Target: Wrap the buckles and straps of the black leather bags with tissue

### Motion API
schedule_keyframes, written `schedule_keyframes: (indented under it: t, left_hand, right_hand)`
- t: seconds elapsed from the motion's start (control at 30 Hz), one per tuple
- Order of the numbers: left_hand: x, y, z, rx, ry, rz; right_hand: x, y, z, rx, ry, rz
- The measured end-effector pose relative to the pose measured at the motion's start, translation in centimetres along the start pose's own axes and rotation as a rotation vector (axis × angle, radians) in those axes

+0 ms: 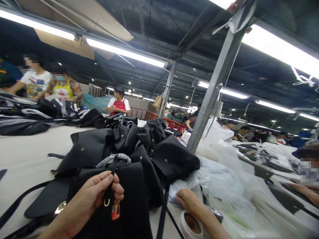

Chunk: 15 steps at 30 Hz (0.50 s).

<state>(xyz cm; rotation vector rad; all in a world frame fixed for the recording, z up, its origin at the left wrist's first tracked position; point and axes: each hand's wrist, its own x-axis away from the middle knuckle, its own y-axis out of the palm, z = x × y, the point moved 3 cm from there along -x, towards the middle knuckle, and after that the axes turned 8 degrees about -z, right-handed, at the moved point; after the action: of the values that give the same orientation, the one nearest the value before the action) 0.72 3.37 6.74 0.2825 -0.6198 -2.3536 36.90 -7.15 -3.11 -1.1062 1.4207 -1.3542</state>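
My left hand [99, 189] pinches a narrow black strap [108, 196] with a gold-coloured metal loop near its lower end. Below those fingers sticks out a small orange and purple piece [116, 212], its kind unclear. Behind the hand stands a black leather-look bag [133, 199], its top handle [124, 158] wrapped in clear film. To the right, my right hand [188, 199] has its fingers curled into crumpled translucent plastic [174, 189]; the fingertips are partly hidden. A roll of tape [190, 225] lies under the right forearm.
More black bags [174, 159] are heaped behind, with others at the far left. Plastic sheeting [224, 179] spreads on the right. A metal post [211, 83] rises beyond the heap. Several people work around, including a person in a red apron [119, 104].
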Motion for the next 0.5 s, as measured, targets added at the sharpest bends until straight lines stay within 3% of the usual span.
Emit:
schedule_keyframes:
  t: [0.3, 0.5]
  left_hand:
    - [0.2, 0.1, 0.2, -0.014, 0.013, 0.001]
    - [0.0, 0.0, 0.1, -0.030, 0.023, 0.010]
  right_hand:
    - [-0.8, -0.7, -0.7, 0.055, 0.110, -0.046]
    - [0.1, -2.1, -1.1, -0.118, 0.079, 0.030]
